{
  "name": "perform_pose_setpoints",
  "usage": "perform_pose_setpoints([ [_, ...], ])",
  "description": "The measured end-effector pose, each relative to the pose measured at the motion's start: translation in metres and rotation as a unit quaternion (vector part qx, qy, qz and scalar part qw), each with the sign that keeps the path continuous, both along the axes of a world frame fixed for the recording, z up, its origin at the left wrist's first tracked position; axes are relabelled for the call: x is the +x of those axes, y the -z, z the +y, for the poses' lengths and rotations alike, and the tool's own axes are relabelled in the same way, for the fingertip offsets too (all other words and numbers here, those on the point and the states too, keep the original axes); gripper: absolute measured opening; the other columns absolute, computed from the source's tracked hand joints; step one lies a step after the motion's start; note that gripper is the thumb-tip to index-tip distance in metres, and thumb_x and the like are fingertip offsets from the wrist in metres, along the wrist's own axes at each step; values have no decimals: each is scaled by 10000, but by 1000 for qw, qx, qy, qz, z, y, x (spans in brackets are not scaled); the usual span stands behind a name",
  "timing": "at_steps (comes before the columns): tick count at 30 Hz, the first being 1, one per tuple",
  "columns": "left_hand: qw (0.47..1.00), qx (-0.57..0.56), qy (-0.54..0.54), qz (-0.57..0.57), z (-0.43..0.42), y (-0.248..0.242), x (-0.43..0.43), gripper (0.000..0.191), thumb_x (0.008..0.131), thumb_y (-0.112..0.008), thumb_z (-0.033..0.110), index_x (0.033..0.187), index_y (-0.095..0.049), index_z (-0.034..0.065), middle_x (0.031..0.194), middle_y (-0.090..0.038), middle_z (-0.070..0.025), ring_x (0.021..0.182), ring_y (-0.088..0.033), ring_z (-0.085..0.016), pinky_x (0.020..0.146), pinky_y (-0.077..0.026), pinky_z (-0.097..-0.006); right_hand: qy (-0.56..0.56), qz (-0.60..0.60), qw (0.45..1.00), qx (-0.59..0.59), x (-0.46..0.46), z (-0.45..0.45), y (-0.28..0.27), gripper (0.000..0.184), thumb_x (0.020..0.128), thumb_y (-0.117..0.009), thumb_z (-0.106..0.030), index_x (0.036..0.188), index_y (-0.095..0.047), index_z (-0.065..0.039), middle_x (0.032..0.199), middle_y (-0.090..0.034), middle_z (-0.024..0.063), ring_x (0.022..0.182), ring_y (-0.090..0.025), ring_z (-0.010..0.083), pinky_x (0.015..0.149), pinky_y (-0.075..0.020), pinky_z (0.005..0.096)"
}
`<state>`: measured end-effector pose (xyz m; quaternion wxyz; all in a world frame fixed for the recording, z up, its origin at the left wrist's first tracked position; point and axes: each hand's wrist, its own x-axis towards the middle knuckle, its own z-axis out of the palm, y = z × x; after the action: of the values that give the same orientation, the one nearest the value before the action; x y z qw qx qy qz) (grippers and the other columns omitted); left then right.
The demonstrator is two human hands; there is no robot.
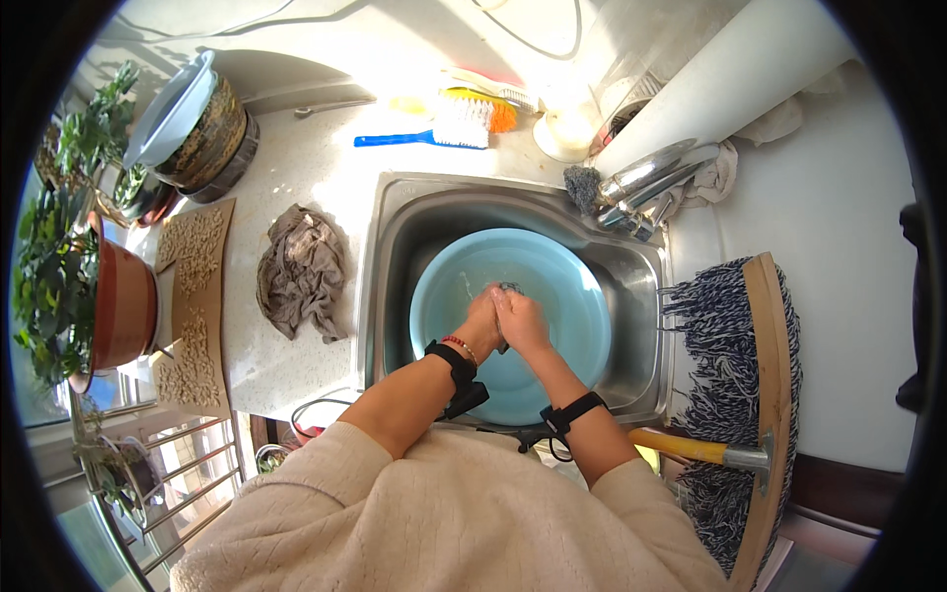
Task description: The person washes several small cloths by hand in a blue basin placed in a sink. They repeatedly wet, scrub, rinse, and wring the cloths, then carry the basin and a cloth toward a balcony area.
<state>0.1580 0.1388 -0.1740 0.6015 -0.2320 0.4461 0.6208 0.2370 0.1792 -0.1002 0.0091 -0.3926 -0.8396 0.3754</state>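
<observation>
My left hand (pixel 484 314) and my right hand (pixel 521 314) are pressed together over a round light-blue plastic basin (pixel 436 266). Between them they grip a dark wet cloth (pixel 510 287); only small bits of it stick out above and below my fingers, and the rest is hidden. Slightly cloudy water (pixel 570 325) fills the lower part of the basin. The basin sits inside a stainless steel sink (pixel 636 325). Dark straps circle both wrists, and a red bead bracelet is on the left one.
A chrome faucet (pixel 651 177) with a grey scourer (pixel 582 189) stands at the sink's back right corner. Brushes, including a blue-handled scrub brush (pixel 399 139), lie behind. Left are a crumpled brown rag (pixel 303 274), seeds on cardboard (pixel 200 296) and potted plants (pixel 126 303). A mop (pixel 710 355) leans right.
</observation>
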Motion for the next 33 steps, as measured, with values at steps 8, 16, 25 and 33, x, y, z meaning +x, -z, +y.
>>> perform_pose_setpoints([
  [8,995,-24,8,96,-12,-52,12,237,997,-523,303,1120,-507,101,916,-607,-67,697,-588,-192,497,-447,-341,64,-157,976,135,18,57,0,456,978,-435,-488,966,-684,-107,966,-703,168,921,-657,400,763,-517,517],
  [16,982,-2,-9,187,-49,-68,-59,855,815,-638,-22,1538,-216,151,1094,-544,-127,745,-531,-175,508,-433,-278,1,-193,963,186,53,82,-57,515,910,-561,-557,1243,-563,-164,1024,-655,215,978,-657,377,808,-511,492],
  [25,546,-59,462,697,-53,-87,-63,436,859,-672,188,1286,-602,140,1049,-683,-167,969,-660,-334,814,-538,-431,39,3,989,145,61,89,-71,236,933,-615,-182,1145,-715,-151,1206,-563,56,750,-649,182,644,-554,321],
  [33,468,-205,403,760,-32,-142,-69,236,899,-586,317,1001,-731,161,896,-687,-127,823,-682,-325,643,-543,-432,31,16,978,204,71,111,-121,253,837,-618,-133,1062,-728,-92,1129,-668,99,859,-652,269,783,-524,351],
])
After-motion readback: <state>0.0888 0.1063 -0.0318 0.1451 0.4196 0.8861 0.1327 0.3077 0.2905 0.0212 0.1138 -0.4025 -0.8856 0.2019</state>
